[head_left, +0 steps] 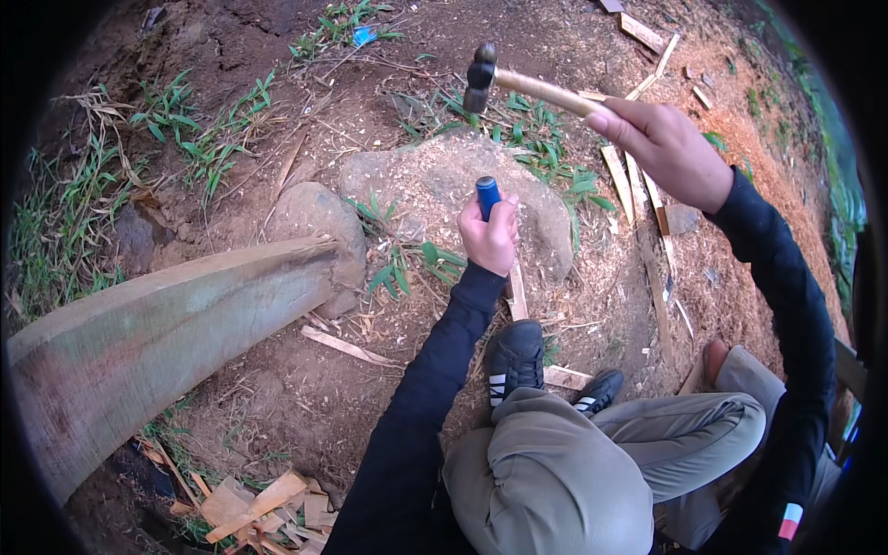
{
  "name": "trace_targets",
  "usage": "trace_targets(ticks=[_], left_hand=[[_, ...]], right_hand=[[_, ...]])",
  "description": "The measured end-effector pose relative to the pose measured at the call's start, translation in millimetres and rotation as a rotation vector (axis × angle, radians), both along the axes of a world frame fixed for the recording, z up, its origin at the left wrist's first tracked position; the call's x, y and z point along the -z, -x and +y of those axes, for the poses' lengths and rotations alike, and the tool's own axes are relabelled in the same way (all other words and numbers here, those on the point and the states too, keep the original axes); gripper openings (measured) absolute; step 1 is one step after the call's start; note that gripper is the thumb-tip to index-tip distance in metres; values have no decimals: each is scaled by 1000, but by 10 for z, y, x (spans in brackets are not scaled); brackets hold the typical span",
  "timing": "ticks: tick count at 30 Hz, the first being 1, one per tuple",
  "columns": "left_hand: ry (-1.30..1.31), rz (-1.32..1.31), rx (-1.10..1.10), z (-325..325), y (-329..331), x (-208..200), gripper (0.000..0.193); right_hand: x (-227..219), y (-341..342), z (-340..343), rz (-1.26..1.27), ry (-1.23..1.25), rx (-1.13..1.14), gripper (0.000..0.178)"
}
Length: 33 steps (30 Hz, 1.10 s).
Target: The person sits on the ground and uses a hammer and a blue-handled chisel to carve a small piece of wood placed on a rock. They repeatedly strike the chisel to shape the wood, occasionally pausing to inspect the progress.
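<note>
My left hand (490,236) is closed around the blue handle of what looks like a chisel (488,199), held upright over a large flat stone (407,180). A metal cap tops that handle; its lower end is hidden by my fist and sleeve. Raised higher and to the right, my right hand (671,153) grips a ball-peen hammer (541,92) by the end of its pale wooden handle. The dark hammer head sits above the chisel's cap, apart from it. A thin wood strip (517,294) shows just below my left hand.
At left, a thick curved timber (185,314) leans with its end against a rounded rock (319,217). Wood offcuts (268,509) pile at lower left. Sawdust (782,199) covers the ground at right. Another person's foot (715,359) is close by my shoes (515,363).
</note>
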<state>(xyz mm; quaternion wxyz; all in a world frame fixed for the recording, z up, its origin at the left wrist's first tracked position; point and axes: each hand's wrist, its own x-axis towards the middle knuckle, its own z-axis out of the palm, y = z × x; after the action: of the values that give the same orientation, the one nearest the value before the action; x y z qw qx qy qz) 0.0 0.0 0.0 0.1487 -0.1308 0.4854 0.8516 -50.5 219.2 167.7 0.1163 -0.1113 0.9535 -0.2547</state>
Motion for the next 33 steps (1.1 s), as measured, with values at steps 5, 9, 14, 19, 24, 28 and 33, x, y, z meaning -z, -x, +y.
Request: trace_targets(ticks=[5,9,14,19,24,28,33], left_hand=[[-49,31,-3,106,-30,9,12],[-51,4,-15,7,-16,14,13],[-8,29,-18,-40,-11,8,12],[-4,20,-19,-37,-8,-13,12],[7,33,-24,-77,-44,4,11],[8,39,-11,8,-13,16,12],[-16,38,-17,-60,-26,10,12]], right_hand=[[-16,-70,40,59,-70,-70,47],[-76,-48,-50,-59,-75,41,51],[-160,139,-114,162,-218,-141,57],[41,89,-269,318,12,-47,53],[139,275,-49,128,-114,-154,55],[426,202,-15,474,-111,-381,56],[63,365,-113,115,-237,-326,25]])
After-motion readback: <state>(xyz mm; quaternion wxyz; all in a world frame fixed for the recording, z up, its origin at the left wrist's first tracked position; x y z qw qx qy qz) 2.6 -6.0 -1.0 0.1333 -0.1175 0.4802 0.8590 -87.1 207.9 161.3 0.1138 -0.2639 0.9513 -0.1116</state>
